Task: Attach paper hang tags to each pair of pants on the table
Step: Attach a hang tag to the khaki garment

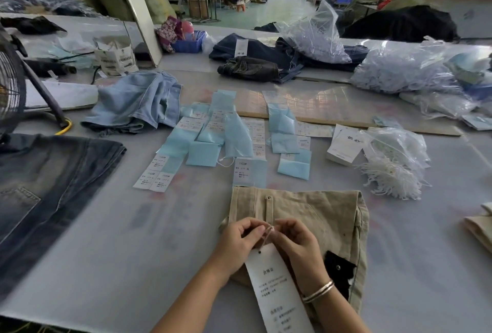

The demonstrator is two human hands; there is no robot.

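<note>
Beige pants (322, 212) lie folded on the grey table, waistband toward me. My left hand (237, 242) and my right hand (295, 242) meet over the fabric, both pinching a thin string (268, 232) at its loop. A long white paper hang tag (277, 287) hangs from that string and lies across the pants between my wrists. A silver bracelet sits on my right wrist.
Blue and white size tags (213, 141) are spread ahead of the pants. A stack of white hang tags (344, 147) and a bundle of white strings (391, 177) lie right. Dark jeans (48, 189) lie left, light jeans (138, 101) behind, more beige pants (479, 223) at right edge.
</note>
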